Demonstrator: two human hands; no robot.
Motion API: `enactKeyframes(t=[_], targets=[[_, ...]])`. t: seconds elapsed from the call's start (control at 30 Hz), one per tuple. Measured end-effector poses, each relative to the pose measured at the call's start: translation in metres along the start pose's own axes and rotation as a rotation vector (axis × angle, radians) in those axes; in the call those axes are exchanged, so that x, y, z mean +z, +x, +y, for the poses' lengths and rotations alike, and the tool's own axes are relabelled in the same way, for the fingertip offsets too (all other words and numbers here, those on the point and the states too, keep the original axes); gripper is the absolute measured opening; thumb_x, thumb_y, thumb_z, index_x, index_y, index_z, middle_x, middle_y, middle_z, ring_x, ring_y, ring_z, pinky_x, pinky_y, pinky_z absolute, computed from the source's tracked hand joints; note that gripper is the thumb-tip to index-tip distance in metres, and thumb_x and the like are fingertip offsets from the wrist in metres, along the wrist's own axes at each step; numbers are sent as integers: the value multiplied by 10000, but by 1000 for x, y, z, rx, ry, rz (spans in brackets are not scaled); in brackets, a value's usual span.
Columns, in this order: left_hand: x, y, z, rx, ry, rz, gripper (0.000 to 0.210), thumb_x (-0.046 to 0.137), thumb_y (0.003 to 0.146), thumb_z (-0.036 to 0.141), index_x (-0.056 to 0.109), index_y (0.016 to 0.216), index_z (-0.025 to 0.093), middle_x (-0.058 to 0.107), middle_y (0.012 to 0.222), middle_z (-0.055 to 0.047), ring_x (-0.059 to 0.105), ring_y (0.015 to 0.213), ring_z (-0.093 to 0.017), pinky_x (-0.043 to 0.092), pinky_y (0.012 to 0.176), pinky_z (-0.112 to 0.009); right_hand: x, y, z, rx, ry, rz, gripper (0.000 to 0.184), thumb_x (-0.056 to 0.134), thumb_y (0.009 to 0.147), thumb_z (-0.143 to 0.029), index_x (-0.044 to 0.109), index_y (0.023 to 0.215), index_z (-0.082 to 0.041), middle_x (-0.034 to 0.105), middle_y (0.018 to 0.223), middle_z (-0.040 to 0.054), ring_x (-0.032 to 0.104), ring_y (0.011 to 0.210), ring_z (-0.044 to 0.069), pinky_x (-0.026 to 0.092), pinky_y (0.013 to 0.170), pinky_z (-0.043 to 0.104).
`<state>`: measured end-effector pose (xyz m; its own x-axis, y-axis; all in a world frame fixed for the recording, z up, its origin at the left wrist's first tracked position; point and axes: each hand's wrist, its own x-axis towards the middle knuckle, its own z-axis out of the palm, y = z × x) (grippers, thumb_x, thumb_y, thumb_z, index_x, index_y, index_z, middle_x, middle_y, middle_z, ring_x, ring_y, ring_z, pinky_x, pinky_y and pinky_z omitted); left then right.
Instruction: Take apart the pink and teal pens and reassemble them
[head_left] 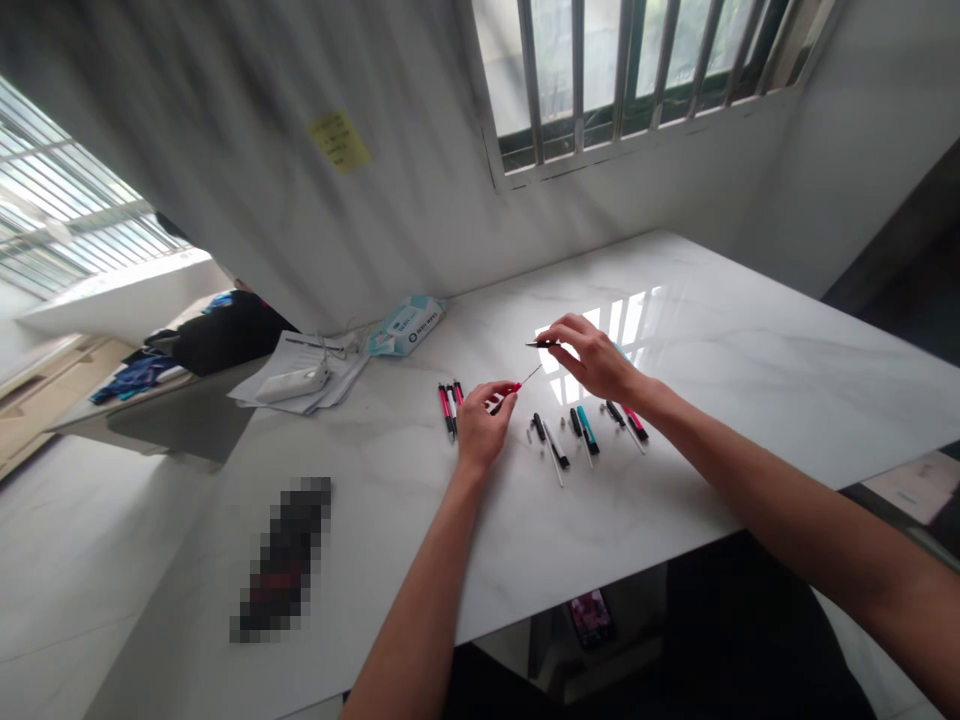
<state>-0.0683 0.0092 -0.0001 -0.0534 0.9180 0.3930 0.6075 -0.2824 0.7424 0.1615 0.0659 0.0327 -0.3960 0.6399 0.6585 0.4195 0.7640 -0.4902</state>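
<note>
One red pen barrel [515,387] is pinched in the left hand [484,425], a black pen section [544,344] in the right hand [594,357].

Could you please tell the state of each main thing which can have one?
Red pen part: left hand holds it, thin rod sticking out.
Black pen part: right hand holds it, apart from the rod.
White pen: taken apart.
Teal pen: taken apart.
Pinkish-red pen: taken apart.
Pens beside left hand: apparently assembled.
Wipes packet: lying down, opening unclear.
Phone: screen lit.
Yellow note: stuck on wall.
</note>
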Motion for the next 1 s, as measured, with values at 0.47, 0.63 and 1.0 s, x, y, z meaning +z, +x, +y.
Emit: enactKeyframes(t=[0.47, 0.63, 1.0], targets=[[-6, 3, -4, 38, 105, 102, 126, 658, 866, 212, 756, 941, 235, 747, 950, -27, 656, 835, -179, 544, 833, -310, 9, -6, 23, 229, 369, 31, 164, 724, 869, -326, 677, 988, -223, 747, 973, 51, 717, 857, 212, 595, 883, 427], [-8, 3, -4, 33, 133, 110, 132, 653, 866, 204, 756, 939, 245, 749, 955, -17, 663, 866, -181, 549, 843, -312, 7, -3, 30, 358, 629, 40, 274, 809, 811, -388, 667, 963, -211, 765, 980, 64, 756, 927, 231, 621, 925, 431], [-7, 2, -3, 40, 96, 104, 127, 656, 864, 199, 755, 933, 240, 746, 947, -22, 659, 837, -173, 556, 818, -308, 12, -5, 27, 346, 606, -47, 299, 810, 808, -419, 710, 974, -192, 774, 965, 61, 757, 907, 216, 618, 948, 441]])
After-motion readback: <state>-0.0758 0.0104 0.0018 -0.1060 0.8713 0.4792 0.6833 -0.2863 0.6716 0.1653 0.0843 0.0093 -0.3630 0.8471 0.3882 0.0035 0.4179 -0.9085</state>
